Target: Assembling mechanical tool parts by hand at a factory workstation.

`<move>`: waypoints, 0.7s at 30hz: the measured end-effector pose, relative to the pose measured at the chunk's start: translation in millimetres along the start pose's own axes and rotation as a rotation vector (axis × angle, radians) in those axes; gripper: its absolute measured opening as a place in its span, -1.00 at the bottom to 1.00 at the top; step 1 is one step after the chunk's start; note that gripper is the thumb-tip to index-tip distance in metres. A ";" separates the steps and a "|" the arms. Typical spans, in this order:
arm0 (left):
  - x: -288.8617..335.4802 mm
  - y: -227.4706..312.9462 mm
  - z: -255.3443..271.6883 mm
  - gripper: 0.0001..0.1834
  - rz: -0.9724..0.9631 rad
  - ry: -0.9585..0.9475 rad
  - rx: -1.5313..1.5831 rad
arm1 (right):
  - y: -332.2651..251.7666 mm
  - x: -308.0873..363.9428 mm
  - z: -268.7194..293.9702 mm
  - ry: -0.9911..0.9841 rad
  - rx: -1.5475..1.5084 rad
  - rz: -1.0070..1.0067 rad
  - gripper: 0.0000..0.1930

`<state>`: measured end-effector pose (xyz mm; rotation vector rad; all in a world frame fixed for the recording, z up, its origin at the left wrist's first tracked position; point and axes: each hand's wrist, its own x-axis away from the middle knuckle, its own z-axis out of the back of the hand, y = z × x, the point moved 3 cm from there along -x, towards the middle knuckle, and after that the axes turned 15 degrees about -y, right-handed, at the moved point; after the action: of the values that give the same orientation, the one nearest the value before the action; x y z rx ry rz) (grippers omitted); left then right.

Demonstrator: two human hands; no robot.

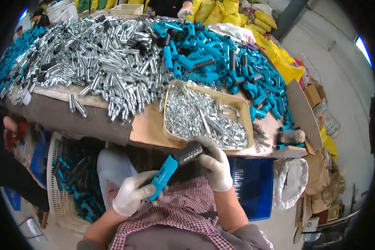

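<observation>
In my gloved left hand (133, 192) is a teal plastic tool handle (164, 173), its fingers wrapped round the lower end. My right hand (216, 164), also in a white work glove, is closed on a black cylindrical sleeve (188, 153) with pale print. The sleeve meets the upper end of the handle, and the two lie in one tilted line above my lap. Whether they are joined or only touching I cannot tell. Just beyond my right hand stands a cream tray (166, 125) of small metal pins and parts.
A large heap of silvery metal tubes (100, 62) covers the table's left and middle, with teal handles (221, 54) piled at the right. Below the table are a white basket (56, 183) of teal and black pieces and a blue crate (254, 187). Another person's gloved hand (185, 15) shows beyond.
</observation>
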<state>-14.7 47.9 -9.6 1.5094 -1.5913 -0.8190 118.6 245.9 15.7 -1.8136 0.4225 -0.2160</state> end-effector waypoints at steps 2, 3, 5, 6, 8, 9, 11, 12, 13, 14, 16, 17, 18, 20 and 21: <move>-0.7 -3.0 -7.5 -0.44 0.051 -0.038 -0.062 | 1.8 10.4 2.3 0.026 0.040 -0.007 -0.40; 1.3 -7.2 -9.9 -0.44 0.060 -0.031 -0.064 | 2.5 13.6 3.3 0.042 0.088 -0.006 -0.40; 5.0 -18.1 -12.0 -0.44 0.158 -0.022 -0.079 | 11.0 17.9 1.1 -0.023 0.098 0.034 -0.36; 5.1 -22.9 -15.4 -0.44 0.162 -0.019 -0.081 | 16.8 20.4 -3.5 -0.029 0.007 0.031 -0.33; 5.1 -30.6 -21.5 -0.45 0.144 0.007 -0.069 | 29.2 26.3 -13.6 -0.038 -0.171 0.018 -0.25; 4.2 -33.0 -22.4 -0.45 0.144 0.010 -0.072 | 34.7 29.2 -18.0 -0.043 -0.258 0.009 -0.22; 2.3 -35.6 -24.4 -0.43 0.124 -0.009 -0.062 | 41.0 34.3 -25.0 -0.057 -0.391 0.023 -0.34; 3.0 -34.8 -25.7 -0.43 0.128 -0.004 -0.066 | 40.9 35.2 -24.4 -0.059 -0.398 0.025 -0.34; 2.3 -33.3 -27.4 -0.42 0.141 -0.011 -0.089 | 38.1 36.0 -18.9 0.022 -0.357 0.073 -0.35; 2.3 -32.0 -28.7 -0.41 0.155 -0.019 -0.111 | 34.4 36.4 -12.6 0.104 -0.315 0.121 -0.35; 3.3 -25.8 -30.7 -0.40 0.104 0.021 -0.076 | 22.3 36.8 9.7 0.180 -0.138 0.198 -0.40; 3.6 -21.1 -31.1 -0.39 0.047 0.064 -0.038 | 18.1 39.6 21.9 0.158 -0.004 0.244 -0.39; 3.7 -18.8 -30.4 -0.38 0.032 0.128 -0.031 | 6.8 45.4 17.1 0.182 0.167 0.109 -0.48; 1.9 -16.3 -27.7 -0.38 0.053 0.129 -0.070 | 8.2 44.9 12.9 0.045 0.252 -0.031 -0.57; 0.0 -14.7 -27.5 -0.38 0.062 0.126 -0.108 | 8.7 43.9 13.8 -0.002 0.392 -0.063 -0.58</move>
<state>16.5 48.2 -8.9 1.4002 -1.4706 -0.7480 162.3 238.8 0.4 -1.4422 0.2969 -0.3175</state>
